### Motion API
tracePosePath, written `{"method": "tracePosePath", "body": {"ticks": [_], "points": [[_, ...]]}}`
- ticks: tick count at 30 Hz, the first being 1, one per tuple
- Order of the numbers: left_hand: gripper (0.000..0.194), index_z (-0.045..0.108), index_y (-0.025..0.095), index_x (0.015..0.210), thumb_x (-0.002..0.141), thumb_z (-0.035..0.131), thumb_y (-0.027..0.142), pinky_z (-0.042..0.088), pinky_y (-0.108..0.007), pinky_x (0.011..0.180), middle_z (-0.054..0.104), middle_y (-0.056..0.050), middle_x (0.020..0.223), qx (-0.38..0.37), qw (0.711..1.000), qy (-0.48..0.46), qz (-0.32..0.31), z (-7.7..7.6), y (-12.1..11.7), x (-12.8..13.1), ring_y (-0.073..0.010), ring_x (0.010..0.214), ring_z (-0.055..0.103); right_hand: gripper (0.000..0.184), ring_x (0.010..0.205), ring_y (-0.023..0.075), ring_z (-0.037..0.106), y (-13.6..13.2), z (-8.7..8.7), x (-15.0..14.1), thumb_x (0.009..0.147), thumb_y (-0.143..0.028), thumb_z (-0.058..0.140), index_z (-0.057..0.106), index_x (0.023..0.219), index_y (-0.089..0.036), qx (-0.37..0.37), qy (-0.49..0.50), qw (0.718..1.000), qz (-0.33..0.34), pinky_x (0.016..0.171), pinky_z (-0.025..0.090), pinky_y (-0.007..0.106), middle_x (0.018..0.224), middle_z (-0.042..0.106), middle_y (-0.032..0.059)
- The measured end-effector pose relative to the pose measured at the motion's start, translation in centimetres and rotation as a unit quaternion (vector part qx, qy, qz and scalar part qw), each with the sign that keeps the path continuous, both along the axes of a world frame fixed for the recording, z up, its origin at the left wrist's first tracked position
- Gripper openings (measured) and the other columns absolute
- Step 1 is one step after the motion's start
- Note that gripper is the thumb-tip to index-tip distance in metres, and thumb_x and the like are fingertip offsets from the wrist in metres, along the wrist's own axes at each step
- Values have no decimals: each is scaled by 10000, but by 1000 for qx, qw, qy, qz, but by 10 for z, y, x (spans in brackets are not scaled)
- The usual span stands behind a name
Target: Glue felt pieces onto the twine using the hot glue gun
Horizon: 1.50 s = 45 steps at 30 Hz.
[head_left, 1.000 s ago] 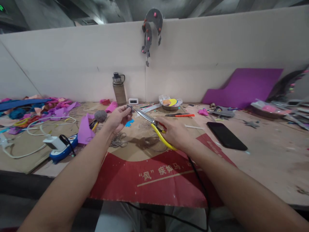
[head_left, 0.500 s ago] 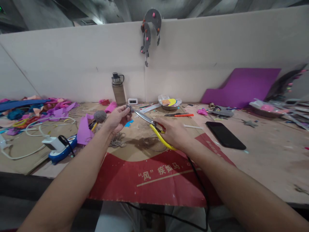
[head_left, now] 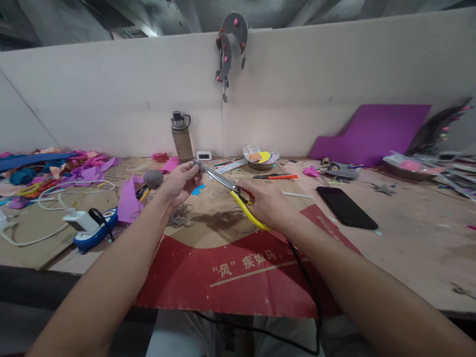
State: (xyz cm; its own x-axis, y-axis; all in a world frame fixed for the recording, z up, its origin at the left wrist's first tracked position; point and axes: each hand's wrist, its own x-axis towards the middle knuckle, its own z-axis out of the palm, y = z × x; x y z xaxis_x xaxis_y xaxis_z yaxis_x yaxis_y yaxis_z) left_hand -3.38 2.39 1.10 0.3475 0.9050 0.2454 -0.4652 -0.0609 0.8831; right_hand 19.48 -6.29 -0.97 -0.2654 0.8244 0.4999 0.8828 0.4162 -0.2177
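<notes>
My left hand (head_left: 183, 181) pinches a small grey piece (head_left: 201, 166), perhaps felt or yarn, between thumb and fingers; its exact kind is too small to tell. Yellow-handled scissors (head_left: 245, 208) are in my right hand (head_left: 265, 201), with the fingers wrapped round the handles. Their metal blades point left and the tips touch or nearly touch the grey piece. Below my hands, loose grey yarn (head_left: 180, 216) lies on a red and brown cardboard sheet (head_left: 238, 292). A ball of grey yarn (head_left: 153, 179) sits left of my left hand.
A bottle (head_left: 182, 139) stands by the white partition (head_left: 111, 99). An orange cutter (head_left: 282, 176) and a bowl of scraps (head_left: 260, 159) lie beyond my right hand, a black phone (head_left: 346, 208) to the right. At left are a blue power strip (head_left: 94, 235) and coloured felt scraps (head_left: 89, 171).
Almost nothing differs. The whole view has shifted very slightly, while both hands, the grey piece and the scissors keep nearly the same positions.
</notes>
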Motion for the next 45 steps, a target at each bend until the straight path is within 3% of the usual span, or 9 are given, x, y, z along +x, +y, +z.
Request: {"method": "tracePosePath", "body": {"ticks": [28,45], "points": [[158,652,100,750,702,769,195,433,-190,495,539,9,594,4,1000,9,-6,-3,2,-2,-59,493,459,267,644,156,530,-2,2,-2,860,-309,512,629,1088,-236,-14,11,1000,5,593,306,250,784,669,42],[147,635,105,731,712,757,184,416,-194,491,563,-1,613,15,1000,8,-10,-1,1,-2,-60,494,448,336,644,161,534,-2,2,-1,845,-283,529,614,1169,-249,-17,9,1000,5,590,310,254,781,676,43]]}}
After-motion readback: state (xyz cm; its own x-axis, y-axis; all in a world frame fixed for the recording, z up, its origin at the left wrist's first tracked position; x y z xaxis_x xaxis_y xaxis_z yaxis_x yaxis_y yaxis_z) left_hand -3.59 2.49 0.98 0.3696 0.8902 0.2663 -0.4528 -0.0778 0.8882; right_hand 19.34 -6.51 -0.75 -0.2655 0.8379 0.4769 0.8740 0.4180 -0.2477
